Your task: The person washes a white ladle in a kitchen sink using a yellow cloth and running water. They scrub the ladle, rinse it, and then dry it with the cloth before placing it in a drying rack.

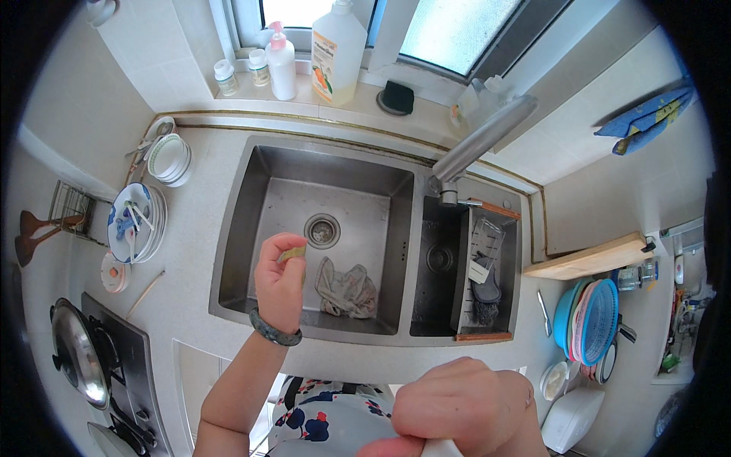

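My left hand, with a dark bangle at the wrist, is raised over the left part of the large steel sink basin. Its thumb and fingers pinch a small yellowish-green piece that I cannot identify. Low in the picture, close to my body, my right hand is closed around a white object, mostly hidden by the fingers and the picture's rim. A crumpled greyish cloth lies on the basin's floor, below and right of the drain.
A narrow basin with a steel rack adjoins on the right, beneath the faucet. Stacked plates and bowls stand left. A wooden cutting board and plastic baskets are right. Bottles line the windowsill.
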The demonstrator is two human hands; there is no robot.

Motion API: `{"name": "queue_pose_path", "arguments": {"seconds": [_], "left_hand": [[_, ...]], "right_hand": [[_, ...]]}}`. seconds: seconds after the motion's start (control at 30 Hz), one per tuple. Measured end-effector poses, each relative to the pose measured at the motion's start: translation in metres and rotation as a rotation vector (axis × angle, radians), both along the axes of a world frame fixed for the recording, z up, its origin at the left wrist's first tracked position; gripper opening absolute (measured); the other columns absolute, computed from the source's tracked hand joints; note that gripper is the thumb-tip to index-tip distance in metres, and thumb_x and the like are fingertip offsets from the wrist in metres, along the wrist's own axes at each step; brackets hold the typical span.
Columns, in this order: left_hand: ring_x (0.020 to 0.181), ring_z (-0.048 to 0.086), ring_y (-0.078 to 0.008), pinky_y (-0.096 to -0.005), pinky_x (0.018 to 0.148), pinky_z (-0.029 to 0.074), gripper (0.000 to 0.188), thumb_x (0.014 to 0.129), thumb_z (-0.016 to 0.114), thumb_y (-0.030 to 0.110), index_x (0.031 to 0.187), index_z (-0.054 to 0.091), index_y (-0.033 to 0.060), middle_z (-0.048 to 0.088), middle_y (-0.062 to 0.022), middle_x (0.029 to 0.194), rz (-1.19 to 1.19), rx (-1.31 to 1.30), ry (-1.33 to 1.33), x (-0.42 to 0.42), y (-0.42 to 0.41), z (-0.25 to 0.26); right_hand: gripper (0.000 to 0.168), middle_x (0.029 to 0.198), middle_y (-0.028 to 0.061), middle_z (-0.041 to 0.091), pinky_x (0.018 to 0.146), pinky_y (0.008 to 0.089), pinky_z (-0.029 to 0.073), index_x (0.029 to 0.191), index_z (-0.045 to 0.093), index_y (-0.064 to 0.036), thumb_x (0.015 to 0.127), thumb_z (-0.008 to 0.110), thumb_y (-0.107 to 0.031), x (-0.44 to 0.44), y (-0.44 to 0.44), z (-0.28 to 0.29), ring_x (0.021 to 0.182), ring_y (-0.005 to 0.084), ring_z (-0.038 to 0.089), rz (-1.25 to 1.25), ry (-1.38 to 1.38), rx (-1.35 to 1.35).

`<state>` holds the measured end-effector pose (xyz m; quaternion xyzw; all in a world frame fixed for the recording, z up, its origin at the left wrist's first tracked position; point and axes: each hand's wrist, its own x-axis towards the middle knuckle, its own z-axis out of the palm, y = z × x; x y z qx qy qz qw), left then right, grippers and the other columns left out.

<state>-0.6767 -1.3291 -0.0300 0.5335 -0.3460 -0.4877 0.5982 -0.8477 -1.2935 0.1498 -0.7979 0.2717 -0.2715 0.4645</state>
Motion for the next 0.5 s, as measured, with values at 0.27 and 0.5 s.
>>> {"name": "queue_pose_path", "arguments": {"seconds": [0.27,0.5], "left_hand": [[0.078,0.046,-0.0092,-0.0227,0.072,0.038,0.014,0.081,0.049,0.013,0.088,0.052,0.0011,0.051,-0.0046,0.086,-0.148,-0.331,-0.141,-0.004,0.005,0.044],[0.057,0.043,-0.011,-0.023,0.05,0.033,0.03,0.087,0.043,0.025,0.067,0.047,0.0022,0.046,-0.0012,0.059,0.03,-0.384,-0.419,-0.022,0.006,0.045]], "right_hand": [[0.01,0.067,0.0111,0.056,0.052,0.0315,0.045,0.083,0.057,-0.007,0.074,0.055,-0.011,-0.001,-0.015,-0.044,0.055,0.0258,0.054,-0.128,0.21,0.328],[0.028,0.057,0.0044,0.051,0.048,0.0253,0.038,0.084,0.057,0.0,0.087,0.049,-0.026,0.022,-0.032,-0.093,0.051,0.0102,0.046,-0.339,0.183,0.795]]}}
